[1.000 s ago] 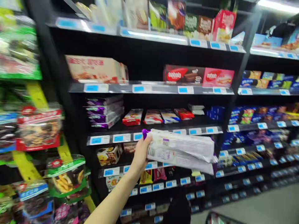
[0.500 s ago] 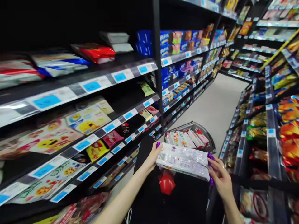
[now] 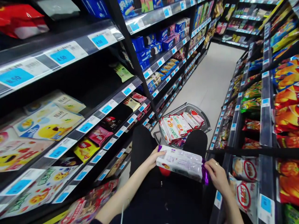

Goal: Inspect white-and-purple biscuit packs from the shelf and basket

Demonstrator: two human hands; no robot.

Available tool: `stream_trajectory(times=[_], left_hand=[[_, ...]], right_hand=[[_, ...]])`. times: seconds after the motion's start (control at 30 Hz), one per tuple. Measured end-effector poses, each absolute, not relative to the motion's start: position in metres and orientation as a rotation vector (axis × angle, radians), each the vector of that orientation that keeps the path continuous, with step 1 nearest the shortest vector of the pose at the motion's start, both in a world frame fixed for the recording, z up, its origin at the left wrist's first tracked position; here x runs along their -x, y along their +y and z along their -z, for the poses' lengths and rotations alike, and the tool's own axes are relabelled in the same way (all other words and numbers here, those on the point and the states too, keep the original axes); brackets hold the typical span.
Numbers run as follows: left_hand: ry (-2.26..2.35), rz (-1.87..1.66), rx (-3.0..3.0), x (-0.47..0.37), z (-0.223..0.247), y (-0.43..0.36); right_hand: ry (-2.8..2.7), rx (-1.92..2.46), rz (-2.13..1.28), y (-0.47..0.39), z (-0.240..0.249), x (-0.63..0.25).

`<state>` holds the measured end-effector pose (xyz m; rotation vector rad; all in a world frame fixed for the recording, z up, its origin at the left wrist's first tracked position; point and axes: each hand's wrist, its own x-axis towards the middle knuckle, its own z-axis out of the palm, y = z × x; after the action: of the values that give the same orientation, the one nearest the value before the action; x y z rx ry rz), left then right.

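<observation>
A white snack package (image 3: 179,162) with purple ends is held over my lap. My left hand (image 3: 155,157) grips its left end, the thumb lying on top. At the other end, the fingers of my right hand (image 3: 213,171) pinch the purple wrapper edge; a ring shows on one finger. Beyond my knees a grey shopping basket (image 3: 205,119) stands on the floor, holding several white and red snack packs (image 3: 178,124). A red object (image 3: 164,171) is partly hidden beneath the package.
Shelves with blue price tags (image 3: 62,56) and flat cookie packs (image 3: 50,119) line the left side. On the right, a rack holds orange snack bags (image 3: 288,102). The grey aisle floor (image 3: 201,74) runs between them.
The view has tilted down and shifted, showing my knees and more of the basket. The package has turned slightly, and its printed lower side shows more. Both hands still hold it.
</observation>
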<state>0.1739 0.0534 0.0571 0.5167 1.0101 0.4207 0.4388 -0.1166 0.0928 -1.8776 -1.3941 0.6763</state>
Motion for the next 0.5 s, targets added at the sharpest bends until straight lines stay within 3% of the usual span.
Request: stream_trajectory(times=[0.13, 0.3, 0.5], left_hand=[[1.033, -0.423, -0.626, -0.179, -0.041, 0.052], [1.082, -0.352, -0.921, -0.18, -0.032, 0.046], [1.021, -0.317, -1.042, -0.179, -0.044, 0.051]], right_hand=[[-1.198, 1.87, -0.947, -0.12, -0.056, -0.455], [-1.059, 1.904, -0.911, -0.127, -0.02, -0.457], [-0.938, 1.931, -0.858, -0.142, -0.012, -0.451]])
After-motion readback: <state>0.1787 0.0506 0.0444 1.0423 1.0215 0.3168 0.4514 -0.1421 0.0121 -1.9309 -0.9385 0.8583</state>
